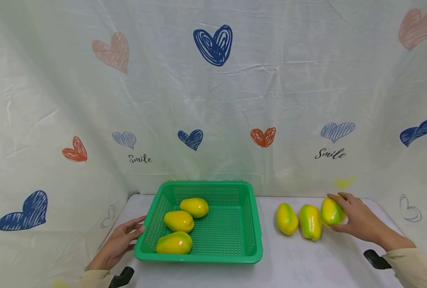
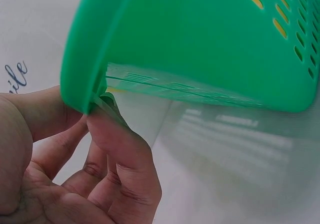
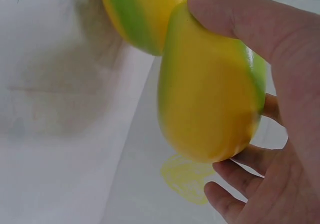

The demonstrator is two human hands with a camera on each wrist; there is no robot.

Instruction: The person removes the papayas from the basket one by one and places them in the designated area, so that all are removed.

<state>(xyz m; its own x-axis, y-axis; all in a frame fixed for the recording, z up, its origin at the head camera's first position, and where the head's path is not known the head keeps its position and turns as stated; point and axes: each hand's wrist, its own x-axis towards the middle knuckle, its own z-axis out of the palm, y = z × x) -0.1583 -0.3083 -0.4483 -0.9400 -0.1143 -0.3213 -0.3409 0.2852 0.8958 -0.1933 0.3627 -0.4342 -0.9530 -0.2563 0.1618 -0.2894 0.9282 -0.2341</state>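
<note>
Solid green is being rocked by the basket (image 1: 218,232), yellow blotched with green by the fruit (image 1: 310,222), beige by the sleeves (image 1: 415,266). The whitish cloth (image 1: 213,100) is being dotted with scribbly blue, red, pink and yellow hearts (image 1: 191,140).

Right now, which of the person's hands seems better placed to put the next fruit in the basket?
Probably the right hand: it grips a yellow-green fruit right of the green basket, while the left hand pinches the basket's left rim.
</note>
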